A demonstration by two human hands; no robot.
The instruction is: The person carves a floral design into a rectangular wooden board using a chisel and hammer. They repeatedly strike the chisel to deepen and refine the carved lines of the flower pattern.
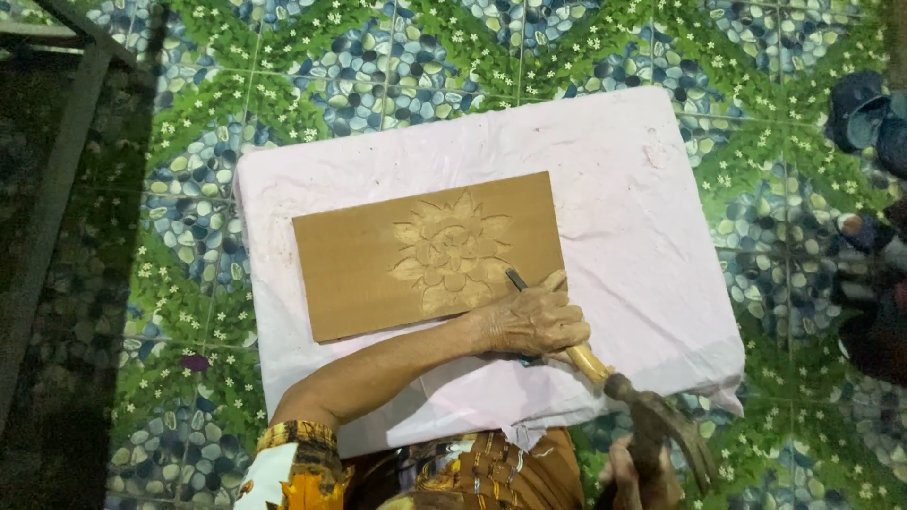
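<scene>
A brown wooden board [368, 274] lies on a block covered in pale pink cloth [633, 208]. A flower relief [452, 250] is cut into the board's right half. My left hand [529, 321] rests on the board's lower right corner, closed round a chisel [588, 361] with a light wooden handle. The chisel's dark blade touches the wood just below the flower. My right hand [628, 477] shows partly at the bottom edge, gripping a dark hammer [666, 425]. The hammer's head sits right against the end of the chisel handle.
The floor [378, 66] is tiled with a pebble and green leaf pattern. A dark metal frame [57, 179] runs along the left side. Dark footwear and other dim objects [869, 113] lie at the right edge. My patterned clothing fills the bottom middle.
</scene>
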